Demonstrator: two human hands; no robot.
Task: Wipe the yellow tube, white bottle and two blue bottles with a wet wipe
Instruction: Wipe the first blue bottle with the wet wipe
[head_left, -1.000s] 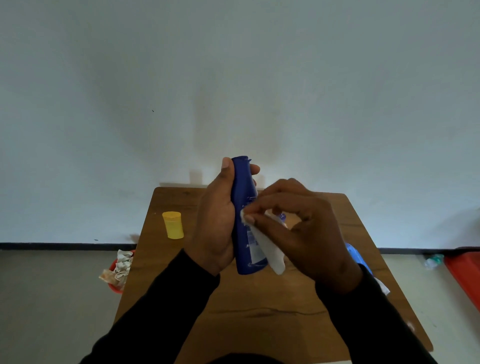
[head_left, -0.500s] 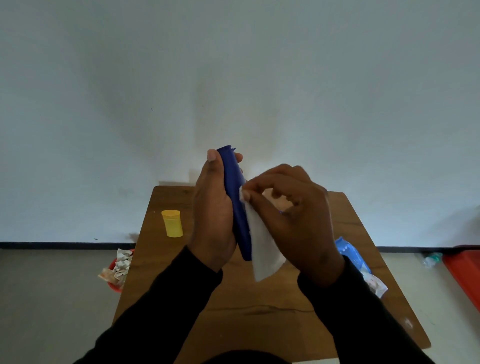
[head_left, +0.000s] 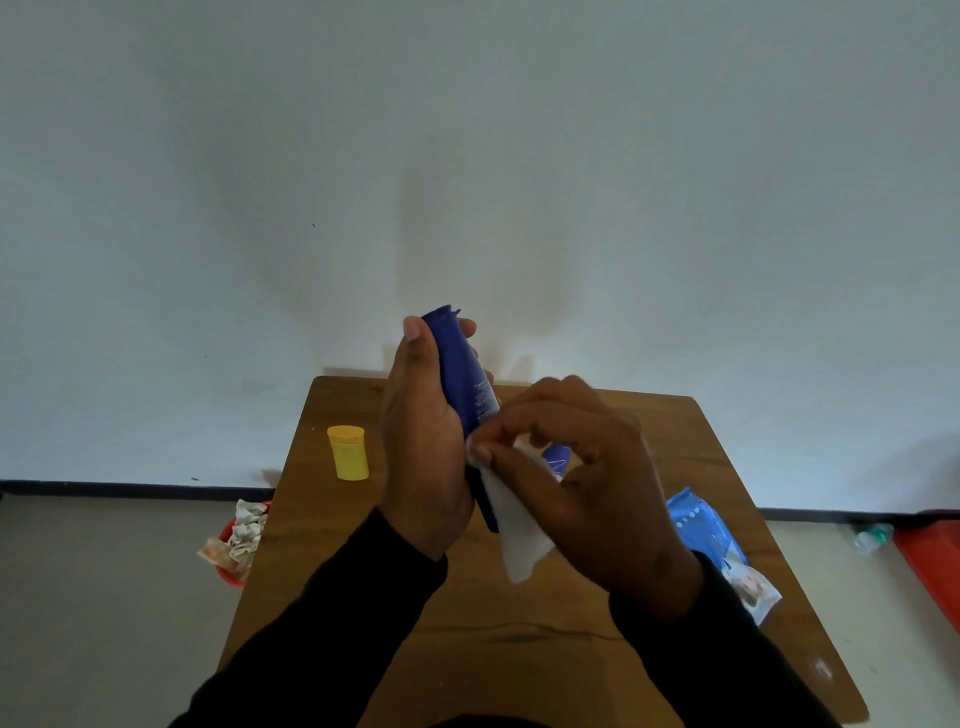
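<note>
Above the middle of the wooden bench (head_left: 519, 649), a dark blue bottle (head_left: 460, 374) was held roughly upright, its top end leaning slightly away toward the pale wall (head_left: 467, 156). The left hand (head_left: 423, 457) gripped it from the left side, thumb lying up along the near edge and fingertips curling round the far edge near the top. White print showed on the bottle's right face. Against the lower part of that face, the right hand (head_left: 587, 488) pinched a white wet wipe (head_left: 511, 519) between thumb and curled fingers, pressing it onto the bottle; the loose end of the wipe hung down below the hand. A small patch of blue with white lettering showed through the gap between the right fingers; whether it belonged to the same bottle or to another one behind could not be told. Both forearms wore black sleeves (head_left: 322, 639).

On the bench's far left part, well apart from the hands, a yellow tube (head_left: 348, 452) stood upright. A blue pack of wipes (head_left: 719, 551) lay at the right edge of the bench, partly hidden behind the right wrist. On the floor to the left of the bench sat a red bin (head_left: 231, 566) with crumpled wipes in it, and a red object (head_left: 935, 561) lay on the floor at far right.
</note>
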